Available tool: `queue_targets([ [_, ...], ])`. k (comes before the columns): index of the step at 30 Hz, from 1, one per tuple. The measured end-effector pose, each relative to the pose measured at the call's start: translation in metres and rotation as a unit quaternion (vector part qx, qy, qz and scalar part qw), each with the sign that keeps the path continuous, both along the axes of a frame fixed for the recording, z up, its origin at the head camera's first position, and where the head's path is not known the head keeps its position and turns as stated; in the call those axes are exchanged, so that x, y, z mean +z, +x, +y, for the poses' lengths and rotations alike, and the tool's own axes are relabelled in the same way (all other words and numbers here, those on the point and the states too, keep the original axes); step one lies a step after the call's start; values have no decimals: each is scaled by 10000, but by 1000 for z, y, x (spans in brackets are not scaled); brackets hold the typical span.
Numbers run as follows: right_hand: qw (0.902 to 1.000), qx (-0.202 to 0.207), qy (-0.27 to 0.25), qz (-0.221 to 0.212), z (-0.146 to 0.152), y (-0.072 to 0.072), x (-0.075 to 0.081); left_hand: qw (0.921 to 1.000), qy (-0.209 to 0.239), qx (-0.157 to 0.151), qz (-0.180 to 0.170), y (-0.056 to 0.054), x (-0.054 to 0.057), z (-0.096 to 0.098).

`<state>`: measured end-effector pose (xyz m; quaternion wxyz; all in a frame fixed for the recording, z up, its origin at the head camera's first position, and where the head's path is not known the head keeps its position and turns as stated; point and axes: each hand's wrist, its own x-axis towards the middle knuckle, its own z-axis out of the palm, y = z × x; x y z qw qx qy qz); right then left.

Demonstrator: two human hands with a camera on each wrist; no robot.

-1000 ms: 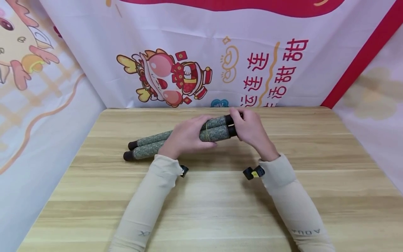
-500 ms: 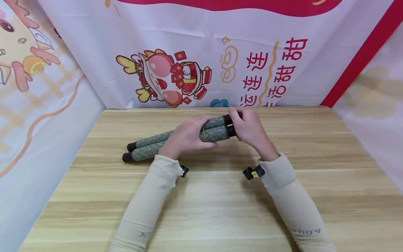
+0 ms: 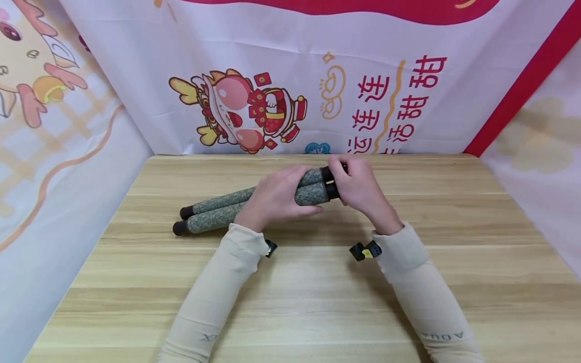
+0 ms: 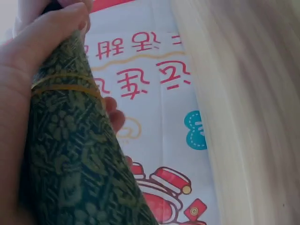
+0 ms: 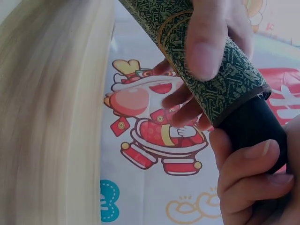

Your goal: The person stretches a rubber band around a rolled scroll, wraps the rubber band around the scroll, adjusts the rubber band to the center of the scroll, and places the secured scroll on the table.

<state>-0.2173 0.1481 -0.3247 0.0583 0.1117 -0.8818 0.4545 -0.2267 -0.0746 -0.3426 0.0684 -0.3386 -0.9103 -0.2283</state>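
Note:
A pair of green patterned scroll rolls [image 3: 218, 216] with black end caps lies slantwise, side by side, near the table's back. My left hand [image 3: 278, 196] grips both rolls right of their middle, thumb on the near side and fingers on the far side. With curled fingers my right hand [image 3: 356, 184] holds the black ends [image 5: 255, 129] at the right. A thin yellow rubber band [image 4: 68, 87] runs round the rolls, seen in both wrist views; in the head view the left hand covers it. The left black ends [image 3: 180, 228] stick out free.
The wooden table [image 3: 290, 312] reaches a white printed cloth [image 3: 290, 60] behind it, with more cloth at both sides. Small black cameras [image 3: 365, 250] sit on the wrists, below the sleeve cuffs.
The scroll rolls have slid slightly left through my right hand's area, while my left hand has shifted a little right along them. The rubber band has gone from sight under it.

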Motion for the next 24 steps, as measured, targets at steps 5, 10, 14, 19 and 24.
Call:
queue_targets([
  [5, 9996, -237, -63, -148, 8, -2, 3, 9990, -70, 156, -417, -4, 2, -9],
  [10, 9992, -335, -137, -187, 13, -2, 4, 9983, -221, 163, -512, -5, 4, -13],
  [14, 9998, -167, -74, -96, 7, -1, 4, 9994, -137, 130, -279, -4, 3, -8],
  [19, 9999, -97, -74, -47, 6, -1, 6, 9995, 33, 20, -306, -6, 1, -8],
  [24, 9989, -361, -149, -263, 17, -2, 8, 9985, -65, -22, -537, -8, 0, -14],
])
